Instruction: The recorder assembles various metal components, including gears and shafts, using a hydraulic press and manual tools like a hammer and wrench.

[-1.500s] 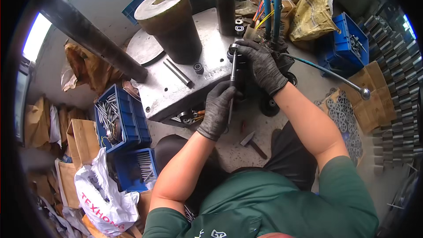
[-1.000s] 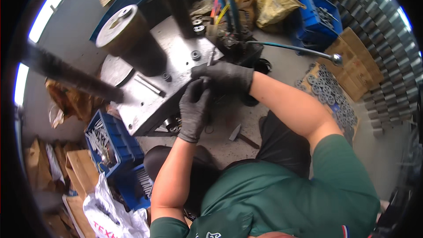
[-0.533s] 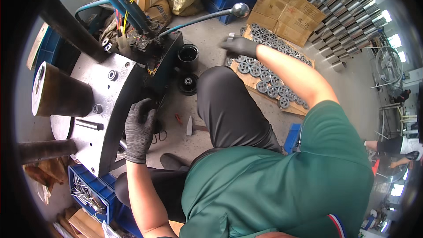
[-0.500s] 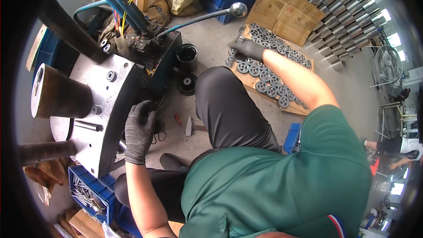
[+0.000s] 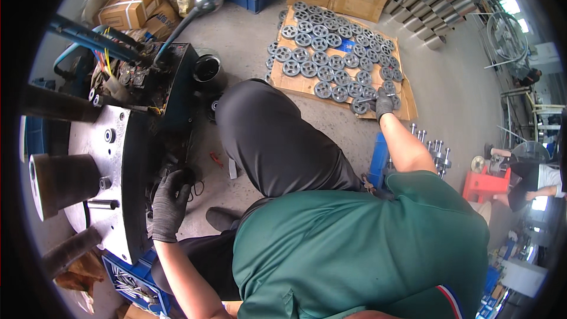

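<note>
My left hand (image 5: 169, 205), in a dark grey knit glove, is beside the dark edge of the machine's metal plate (image 5: 112, 168). Its fingers are bent but apart, and I see nothing held in them. To the right, my gloved right hand (image 5: 384, 105) reaches down to the near right corner of a cardboard sheet (image 5: 295, 87) covered with grey spoked wheels (image 5: 325, 73). Its fingers look closed by the wheels at that corner, around something too small to make out; a thin shiny edge shows there.
A lever with a ball knob (image 5: 209, 0) rises from the machine. Black cylindrical parts (image 5: 208, 70) and a hammer (image 5: 233, 168) are on the floor. A blue bin of metal pins (image 5: 133, 283) stands lower left; metal cylinders (image 5: 413, 15) are stacked behind. Another person (image 5: 534, 186) is far right.
My right hand has moved right and nearer, from the wheels' left side to their near right corner. My view has shifted right; the left hand stays beside the machine.
</note>
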`<state>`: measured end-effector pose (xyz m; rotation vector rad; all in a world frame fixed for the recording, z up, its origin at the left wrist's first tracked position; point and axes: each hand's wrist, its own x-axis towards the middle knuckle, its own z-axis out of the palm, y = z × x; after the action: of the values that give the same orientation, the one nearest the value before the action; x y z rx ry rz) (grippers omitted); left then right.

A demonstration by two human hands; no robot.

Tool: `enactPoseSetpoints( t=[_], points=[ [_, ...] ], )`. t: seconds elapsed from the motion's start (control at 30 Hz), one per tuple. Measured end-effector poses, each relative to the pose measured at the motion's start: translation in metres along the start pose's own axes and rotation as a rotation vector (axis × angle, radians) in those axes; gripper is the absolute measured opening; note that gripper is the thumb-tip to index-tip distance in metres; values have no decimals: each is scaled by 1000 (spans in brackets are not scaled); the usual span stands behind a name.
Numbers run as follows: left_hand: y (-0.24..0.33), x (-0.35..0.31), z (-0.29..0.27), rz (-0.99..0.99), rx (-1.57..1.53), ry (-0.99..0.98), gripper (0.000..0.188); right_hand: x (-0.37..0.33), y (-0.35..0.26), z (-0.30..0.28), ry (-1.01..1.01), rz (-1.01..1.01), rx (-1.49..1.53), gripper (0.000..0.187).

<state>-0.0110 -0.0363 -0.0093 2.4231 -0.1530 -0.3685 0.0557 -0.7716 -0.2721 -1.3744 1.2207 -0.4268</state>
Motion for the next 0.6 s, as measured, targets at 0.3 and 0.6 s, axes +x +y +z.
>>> enactPoseSetpoints(
  t=[0.3,0.6],
  points=[
    [-32,0,20,-108,-81,-65,33,24,37,-24,183,178,91,60],
    [-51,-7,23,-265,-61,-166,34,-55,39,23,-271,-798,-941,32]
  ],
)
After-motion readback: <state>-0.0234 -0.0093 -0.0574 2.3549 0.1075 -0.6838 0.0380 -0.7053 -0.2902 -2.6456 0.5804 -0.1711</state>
